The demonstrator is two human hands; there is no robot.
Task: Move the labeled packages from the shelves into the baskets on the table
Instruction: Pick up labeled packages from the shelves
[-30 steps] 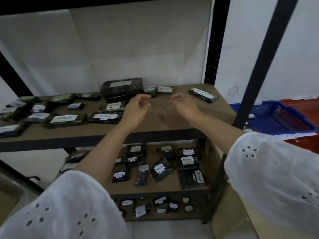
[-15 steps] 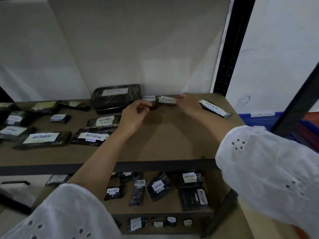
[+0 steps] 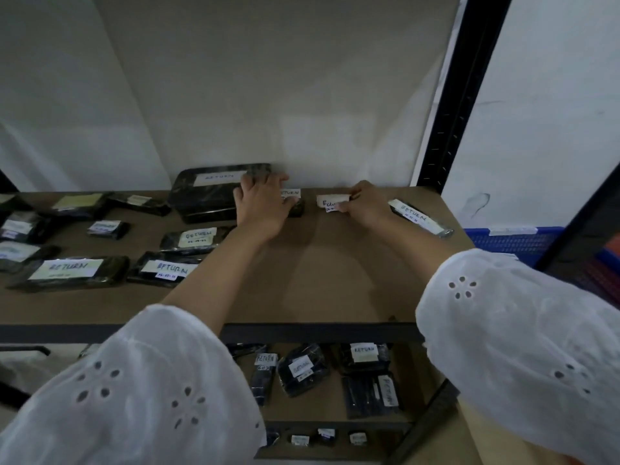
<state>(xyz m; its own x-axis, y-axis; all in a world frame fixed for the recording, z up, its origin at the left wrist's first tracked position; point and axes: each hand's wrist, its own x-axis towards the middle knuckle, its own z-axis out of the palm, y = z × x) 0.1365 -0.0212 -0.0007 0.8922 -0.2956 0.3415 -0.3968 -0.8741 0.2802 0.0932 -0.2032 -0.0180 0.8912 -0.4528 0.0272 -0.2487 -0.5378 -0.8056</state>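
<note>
Black packages with white "RETURN" labels lie on the brown top shelf (image 3: pixel 322 283). My left hand (image 3: pixel 261 204) lies over a small black package (image 3: pixel 293 199) at the back of the shelf, fingers curled round it, next to a large black package (image 3: pixel 208 193). My right hand (image 3: pixel 367 204) pinches the right end of a small white-labeled package (image 3: pixel 330 201). A long labeled package (image 3: pixel 419 218) lies just right of that hand. A blue basket (image 3: pixel 510 238) shows past the shelf post at the right.
Several more labeled packages (image 3: pixel 70 271) cover the left half of the top shelf. Lower shelves hold more packages (image 3: pixel 364 355). A black upright post (image 3: pixel 459 95) stands at the back right corner. A red basket (image 3: pixel 604 276) sits beside the blue one.
Both hands reached farther back along the shelf. The left hand went from hovering to lying over the small package; the right hand closed on the white-labeled one. The camera moved closer.
</note>
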